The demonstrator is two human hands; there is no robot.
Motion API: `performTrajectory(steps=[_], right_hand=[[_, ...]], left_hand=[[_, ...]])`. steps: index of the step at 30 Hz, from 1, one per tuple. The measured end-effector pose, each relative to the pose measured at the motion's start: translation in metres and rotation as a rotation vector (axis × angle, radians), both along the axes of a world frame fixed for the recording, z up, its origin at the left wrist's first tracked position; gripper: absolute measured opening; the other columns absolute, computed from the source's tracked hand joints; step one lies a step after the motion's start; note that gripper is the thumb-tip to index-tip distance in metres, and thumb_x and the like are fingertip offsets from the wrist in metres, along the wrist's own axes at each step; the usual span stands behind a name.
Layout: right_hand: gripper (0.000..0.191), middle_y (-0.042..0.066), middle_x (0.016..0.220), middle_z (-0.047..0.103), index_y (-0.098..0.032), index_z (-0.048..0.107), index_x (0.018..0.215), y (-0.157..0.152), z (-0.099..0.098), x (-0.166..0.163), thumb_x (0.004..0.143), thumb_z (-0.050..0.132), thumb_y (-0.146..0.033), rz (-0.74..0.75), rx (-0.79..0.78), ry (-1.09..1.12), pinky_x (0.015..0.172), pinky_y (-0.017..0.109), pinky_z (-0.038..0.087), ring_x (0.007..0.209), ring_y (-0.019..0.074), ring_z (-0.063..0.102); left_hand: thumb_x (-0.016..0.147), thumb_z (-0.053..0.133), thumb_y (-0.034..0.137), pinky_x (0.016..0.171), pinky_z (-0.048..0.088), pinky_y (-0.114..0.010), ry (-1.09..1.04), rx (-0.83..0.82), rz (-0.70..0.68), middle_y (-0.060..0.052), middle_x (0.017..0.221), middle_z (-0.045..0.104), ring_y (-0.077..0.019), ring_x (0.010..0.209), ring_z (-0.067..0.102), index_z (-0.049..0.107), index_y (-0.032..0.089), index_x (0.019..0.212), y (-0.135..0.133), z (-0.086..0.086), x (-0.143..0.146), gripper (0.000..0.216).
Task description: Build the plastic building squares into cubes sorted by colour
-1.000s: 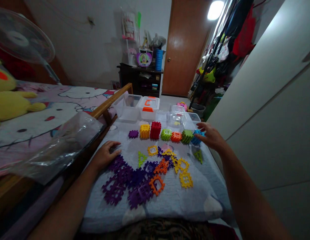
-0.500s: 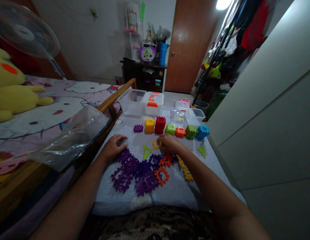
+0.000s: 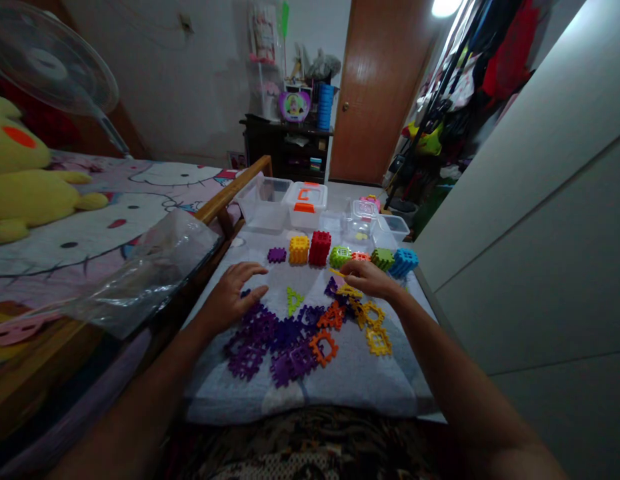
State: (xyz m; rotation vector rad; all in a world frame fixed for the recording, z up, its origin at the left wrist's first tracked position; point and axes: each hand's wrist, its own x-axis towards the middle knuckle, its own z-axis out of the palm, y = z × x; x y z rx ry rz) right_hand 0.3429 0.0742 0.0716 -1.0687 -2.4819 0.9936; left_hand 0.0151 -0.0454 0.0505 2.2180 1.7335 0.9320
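Between the fingers of my right hand [image 3: 369, 278] is a thin yellow building piece [image 3: 337, 273], held above the cloth. Loose yellow pieces [image 3: 379, 340] lie just below that hand, beside an orange piece [image 3: 324, 348]. My left hand [image 3: 236, 297] hovers at the left edge of the purple pieces [image 3: 287, 335], fingers apart and holding nothing. A green triangular piece [image 3: 293, 301] lies between the hands. Behind them runs a row of stacks: yellow [image 3: 299, 251], red [image 3: 320, 249], light green [image 3: 341, 257], olive green [image 3: 383, 259] and blue [image 3: 404, 263], plus a low purple one [image 3: 277, 255].
Clear plastic boxes [image 3: 264, 207] stand along the far edge, one with an orange-latched lid [image 3: 308, 197]. A wooden bed rail [image 3: 235, 190] and a plastic bag [image 3: 155, 273] border the left. A pale cabinet [image 3: 540, 220] rises on the right.
My right hand has moved right, taking the yellow piece up off the cloth. My left hand has shifted slightly right and nearer, its fingers still apart.
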Motion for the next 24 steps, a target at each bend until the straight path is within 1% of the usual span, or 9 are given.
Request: performTrajectory(steps=[3,5,7,9,12,15,18,21,24], right_hand=[[0.021,0.002,0.076,0.060,-0.018,0.057,0.081,-0.007,-0.005,0.024,0.087,0.042,-0.031,-0.089,-0.154,0.094,0.058,0.025,0.044,0.067,0.0146,0.057],[0.026,0.000,0.068,0.056,-0.019,0.053,0.076,-0.012,-0.012,0.034,0.089,0.039,-0.036,-0.189,-0.220,0.133,0.054,0.024,0.043,0.061,0.0140,0.055],[0.028,-0.001,0.064,0.054,-0.020,0.051,0.072,-0.016,-0.019,0.040,0.089,0.040,-0.039,-0.259,-0.238,0.147,0.051,0.023,0.040,0.056,0.0128,0.051],[0.026,-0.002,0.062,0.052,-0.020,0.051,0.071,-0.019,-0.024,0.041,0.088,0.043,-0.039,-0.306,-0.229,0.142,0.049,0.023,0.037,0.053,0.0116,0.048],[0.020,-0.003,0.061,0.052,-0.020,0.054,0.074,-0.022,-0.030,0.038,0.085,0.047,-0.034,-0.361,-0.205,0.121,0.048,0.022,0.037,0.053,0.0117,0.048],[0.017,-0.002,0.064,0.056,-0.018,0.060,0.089,-0.026,-0.034,0.032,0.085,0.047,-0.029,-0.402,-0.213,0.150,0.050,0.023,0.040,0.054,0.0127,0.052],[0.022,-0.001,0.068,0.059,-0.018,0.063,0.098,-0.030,-0.036,0.025,0.086,0.047,-0.027,-0.364,-0.193,0.145,0.053,0.024,0.043,0.057,0.0131,0.054],[0.021,0.004,0.084,0.065,-0.016,0.066,0.098,-0.032,-0.037,0.026,0.087,0.050,-0.026,-0.331,-0.005,0.057,0.062,0.025,0.045,0.068,0.0144,0.059],[0.025,0.008,0.099,0.066,-0.015,0.065,0.107,-0.034,-0.035,0.043,0.085,0.057,-0.023,-0.397,0.203,-0.047,0.071,0.027,0.046,0.078,0.0157,0.060]], left_hand=[[0.088,0.055,0.051,0.107,0.037,-0.048,0.123,-0.047,-0.290,-0.010,0.132,0.056,-0.0291,0.123,0.049,0.056,0.025,0.127,-0.027,0.009,0.043,0.047],[0.082,0.062,0.056,0.110,0.032,-0.053,0.210,-0.088,-0.434,-0.010,0.141,0.049,-0.0328,0.129,0.043,0.049,0.027,0.136,-0.043,0.002,0.069,0.062],[0.077,0.067,0.057,0.111,0.029,-0.056,0.281,-0.111,-0.509,-0.011,0.145,0.045,-0.0354,0.132,0.039,0.043,0.029,0.142,-0.052,-0.010,0.086,0.075],[0.074,0.071,0.052,0.111,0.028,-0.057,0.328,-0.122,-0.515,-0.011,0.146,0.043,-0.0363,0.134,0.037,0.039,0.030,0.144,-0.054,-0.021,0.095,0.080],[0.077,0.070,0.045,0.111,0.030,-0.056,0.352,-0.097,-0.480,-0.010,0.144,0.045,-0.0348,0.132,0.038,0.041,0.030,0.142,-0.049,-0.031,0.093,0.072],[0.082,0.066,0.040,0.110,0.031,-0.055,0.359,-0.050,-0.438,-0.010,0.143,0.047,-0.0334,0.131,0.040,0.045,0.028,0.138,-0.040,-0.036,0.087,0.060],[0.086,0.063,0.035,0.110,0.031,-0.054,0.380,-0.021,-0.382,-0.011,0.141,0.049,-0.0331,0.130,0.041,0.050,0.025,0.133,-0.033,-0.041,0.082,0.050],[0.087,0.062,0.036,0.110,0.031,-0.054,0.401,-0.008,-0.348,-0.012,0.140,0.050,-0.0329,0.129,0.043,0.052,0.023,0.132,-0.031,-0.044,0.081,0.048],[0.087,0.061,0.046,0.110,0.031,-0.053,0.397,0.004,-0.360,-0.012,0.142,0.048,-0.0326,0.131,0.041,0.047,0.024,0.137,-0.031,-0.041,0.074,0.056]])
